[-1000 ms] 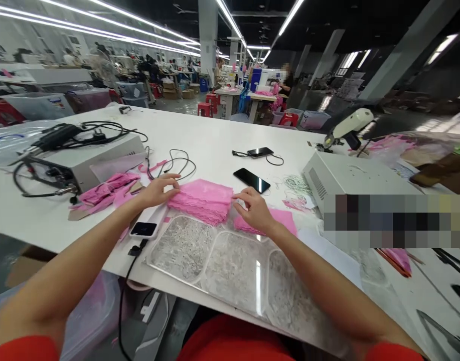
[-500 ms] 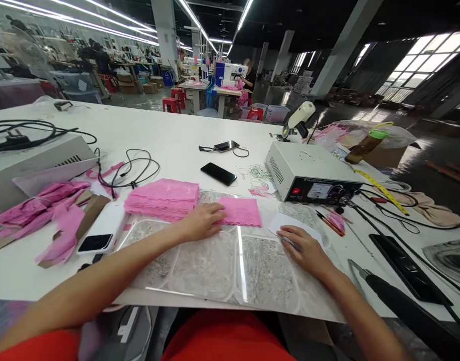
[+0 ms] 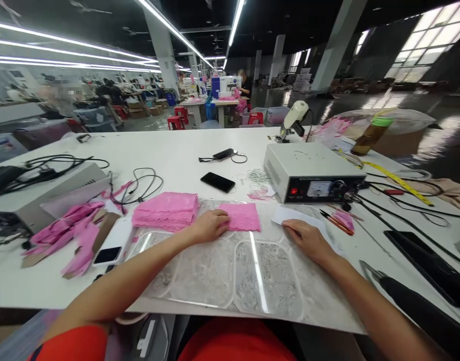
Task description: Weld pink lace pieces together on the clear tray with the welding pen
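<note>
A pink lace piece (image 3: 244,217) lies flat on a clear, smudged plastic mat (image 3: 207,271). My left hand (image 3: 210,225) rests at its left edge, fingers bent and closed on that edge. Left of it is a stack of pink lace pieces (image 3: 165,210). My right hand (image 3: 307,238) is at the near edge of a white sheet of paper (image 3: 295,215), its fingers pressed together on the paper. The right palm hides whatever else may be in it.
A grey control box (image 3: 316,170) with a dial stands back right. Beyond the mat lies a black phone (image 3: 217,181). Left are a white device (image 3: 113,245) and pink scraps (image 3: 67,228). A black-handled tool (image 3: 410,301) and pens (image 3: 337,222) lie right.
The view has tilted up slightly. My left fingers have gone from stretched out to bent at the lace piece. The grey object seen under my right fingers earlier no longer shows.
</note>
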Demonstrator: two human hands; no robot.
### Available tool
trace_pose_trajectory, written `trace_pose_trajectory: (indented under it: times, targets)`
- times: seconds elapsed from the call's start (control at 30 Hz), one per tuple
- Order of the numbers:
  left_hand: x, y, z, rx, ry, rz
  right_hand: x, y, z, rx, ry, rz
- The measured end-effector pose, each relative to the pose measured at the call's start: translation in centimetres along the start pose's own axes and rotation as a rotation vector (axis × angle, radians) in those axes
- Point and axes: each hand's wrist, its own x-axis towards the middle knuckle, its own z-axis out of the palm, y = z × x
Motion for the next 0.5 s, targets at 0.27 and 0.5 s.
trace_pose_trajectory:
  times: [0.27,0.5]
  targets:
    - [-3.6,-1.8,-4.6,-0.028,0.207,-0.18,1.8,2.2,1.2,-0.043,0.036,0.024]
    - [-5.4,-2.5,-4.3,-0.077,0.244,-0.135,3.4,2.7,1.8,-0.162,0.058,0.063]
